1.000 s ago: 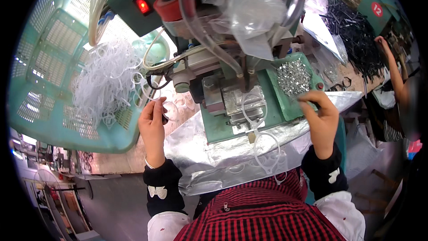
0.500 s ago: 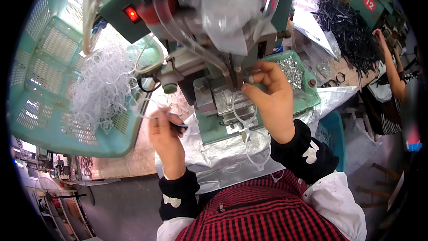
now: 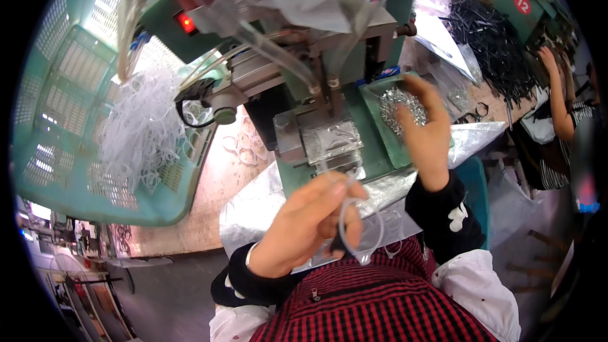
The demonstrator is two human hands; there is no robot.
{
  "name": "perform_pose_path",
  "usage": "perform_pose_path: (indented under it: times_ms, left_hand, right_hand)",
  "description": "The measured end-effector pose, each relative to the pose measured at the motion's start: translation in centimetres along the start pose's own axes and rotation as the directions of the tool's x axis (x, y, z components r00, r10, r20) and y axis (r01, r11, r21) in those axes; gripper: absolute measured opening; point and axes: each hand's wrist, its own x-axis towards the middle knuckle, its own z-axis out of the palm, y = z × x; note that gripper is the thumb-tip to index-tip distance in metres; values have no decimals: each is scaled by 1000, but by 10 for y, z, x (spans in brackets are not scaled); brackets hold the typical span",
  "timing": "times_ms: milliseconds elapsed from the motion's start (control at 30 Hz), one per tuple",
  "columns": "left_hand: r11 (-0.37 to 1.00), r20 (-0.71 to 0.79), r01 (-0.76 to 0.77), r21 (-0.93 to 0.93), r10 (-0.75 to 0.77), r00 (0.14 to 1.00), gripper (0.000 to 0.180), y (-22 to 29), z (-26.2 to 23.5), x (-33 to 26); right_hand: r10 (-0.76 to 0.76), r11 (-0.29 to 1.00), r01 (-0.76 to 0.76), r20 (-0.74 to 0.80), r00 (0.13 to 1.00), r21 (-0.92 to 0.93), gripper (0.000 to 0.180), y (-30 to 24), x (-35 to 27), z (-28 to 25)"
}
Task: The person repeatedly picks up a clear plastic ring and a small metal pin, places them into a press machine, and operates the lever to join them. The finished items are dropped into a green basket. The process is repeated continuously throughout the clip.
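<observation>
My left hand [image 3: 310,218] is closed around a clear plastic piece with ring-shaped loops [image 3: 380,231], just in front of the machine's front edge. One loop hangs below my fingers towards the checked apron. Something small and dark shows under the same hand, its kind unclear. My right hand [image 3: 427,130], slightly blurred, hovers over a green tray of small shiny metal parts [image 3: 400,106]. Its thumb and forefinger are apart, and nothing shows between them. Between the hands sits the press machine's metal work block [image 3: 332,139], under upright dark tooling.
A green basket [image 3: 152,212] with a heap of clear plastic loops [image 3: 136,130] stands at the left. Loose loops [image 3: 244,145] lie on the table beside it. Black strips [image 3: 487,44] are piled at the back right, near another person's arm [image 3: 557,92].
My left hand has moved right and towards me, now holding the clear looped piece. My right hand has left the work block and the piece, shifting right over the metal-parts tray.
</observation>
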Motion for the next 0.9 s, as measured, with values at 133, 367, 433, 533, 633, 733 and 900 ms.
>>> perform_pose_path:
  times_ms: [133, 367, 433, 533, 633, 733, 900]
  left_hand:
    - [998, -38, 63, -23, -64, 997, 37, -11, -7, 22]
    - [1000, 13, 22, -5, -22, 1000, 35, -26, -18, 20]
    - [997, 46, -16, 74, 13, 999, 31, -40, -28, 7]
    - [513, -163, -310, 800, 684, 711, 6, -50, -48, -25]
    - [317, -226, -138, 938, 866, 447, 11, -9, -108, -19]
    - [-229, 109, 105, 968, 755, 647, 27, 4, -199, 5]
    - [95, -137, 98, 991, 664, 735, 15, -28, -290, 17]
  right_hand:
    - [152, 976, -159, -58, 987, -150, 37, 73, -20, -41]
    - [-172, 688, 221, 141, 975, -691, 19, 67, -23, -17]
    - [-80, 746, 123, 95, 992, -654, 12, 75, -21, -11]
    - [-125, 766, 147, 79, 989, -626, 11, 67, -20, -19]
    - [-201, 770, 213, 88, 976, -601, 10, 63, -17, -24]
    - [-221, 843, 221, 59, 973, -491, 11, 64, -9, -15]
    - [-48, 962, 40, -25, 999, -269, 10, 59, -18, -11]
